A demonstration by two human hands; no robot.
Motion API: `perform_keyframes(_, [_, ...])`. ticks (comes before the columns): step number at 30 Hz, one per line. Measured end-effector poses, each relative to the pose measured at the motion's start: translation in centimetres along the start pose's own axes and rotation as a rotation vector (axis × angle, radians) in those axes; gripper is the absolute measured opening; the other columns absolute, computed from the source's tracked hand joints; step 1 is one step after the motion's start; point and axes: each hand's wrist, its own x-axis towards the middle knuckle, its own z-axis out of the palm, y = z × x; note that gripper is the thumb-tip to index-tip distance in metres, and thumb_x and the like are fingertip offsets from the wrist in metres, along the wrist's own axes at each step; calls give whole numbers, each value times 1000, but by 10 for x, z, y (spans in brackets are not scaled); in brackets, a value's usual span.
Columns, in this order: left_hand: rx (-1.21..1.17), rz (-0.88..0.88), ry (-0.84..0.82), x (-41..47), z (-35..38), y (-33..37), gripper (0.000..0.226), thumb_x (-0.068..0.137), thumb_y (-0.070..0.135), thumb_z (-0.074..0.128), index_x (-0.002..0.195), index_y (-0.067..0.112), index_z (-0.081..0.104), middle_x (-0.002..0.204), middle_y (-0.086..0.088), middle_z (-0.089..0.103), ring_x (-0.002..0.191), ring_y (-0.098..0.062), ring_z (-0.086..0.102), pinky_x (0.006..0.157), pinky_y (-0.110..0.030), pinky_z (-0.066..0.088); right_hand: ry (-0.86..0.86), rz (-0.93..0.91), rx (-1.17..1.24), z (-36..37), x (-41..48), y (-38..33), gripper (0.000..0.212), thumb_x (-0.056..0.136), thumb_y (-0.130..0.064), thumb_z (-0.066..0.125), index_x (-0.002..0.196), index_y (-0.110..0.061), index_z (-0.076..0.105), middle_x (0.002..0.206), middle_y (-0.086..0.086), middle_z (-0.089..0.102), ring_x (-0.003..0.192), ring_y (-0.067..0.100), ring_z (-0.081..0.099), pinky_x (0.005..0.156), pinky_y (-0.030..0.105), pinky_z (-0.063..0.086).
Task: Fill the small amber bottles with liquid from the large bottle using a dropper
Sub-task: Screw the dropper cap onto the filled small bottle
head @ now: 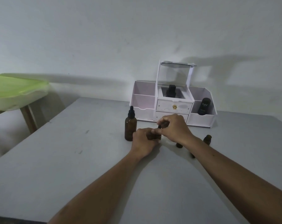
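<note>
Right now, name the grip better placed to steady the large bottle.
Left, probably. The large bottle stands right beside the left grip; the right grip would have to cross over. Both are busy on a small bottle, so free the left first.

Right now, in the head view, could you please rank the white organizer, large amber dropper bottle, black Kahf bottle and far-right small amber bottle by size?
white organizer
large amber dropper bottle
black Kahf bottle (farther back, so unsure)
far-right small amber bottle
</note>
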Motion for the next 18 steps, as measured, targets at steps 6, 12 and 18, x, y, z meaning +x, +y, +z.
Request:
perform_keyframes(6, [-7, 0, -2, 1, 1, 1, 32, 83, 7, 77, 114, 13, 74, 108, -4, 76, 97, -18, 72, 102, -39, 51, -37, 2, -26, -4, 3, 0, 20, 72, -12, 86, 90, -16, 79, 86, 2, 76, 79, 12, 69, 72, 17, 55])
perform_keyframes(12, [-29, -17, -4, 2, 1, -2, 31, 81, 7, 78, 111, 14, 75, 105, -2, 76, 95, -15, 72, 100, -38, 53, -15, 8, -26, -2, 2, -1, 34, 70, -25, 90, 100, -14, 77, 92, 0, 76, 79, 10, 69, 65, 9, 46])
perform_keyframes(18, [15, -22, -4, 4, 2, -1, 33, 85, 9, 75, 117, 14, 72, 114, -4, 74, 102, -19, 70, 104, -35, 49, -64, 10, -84, -5, 4, -5, 25, 73, -13, 84, 97, -15, 79, 88, 0, 75, 71, 0, 61, 68, 12, 50])
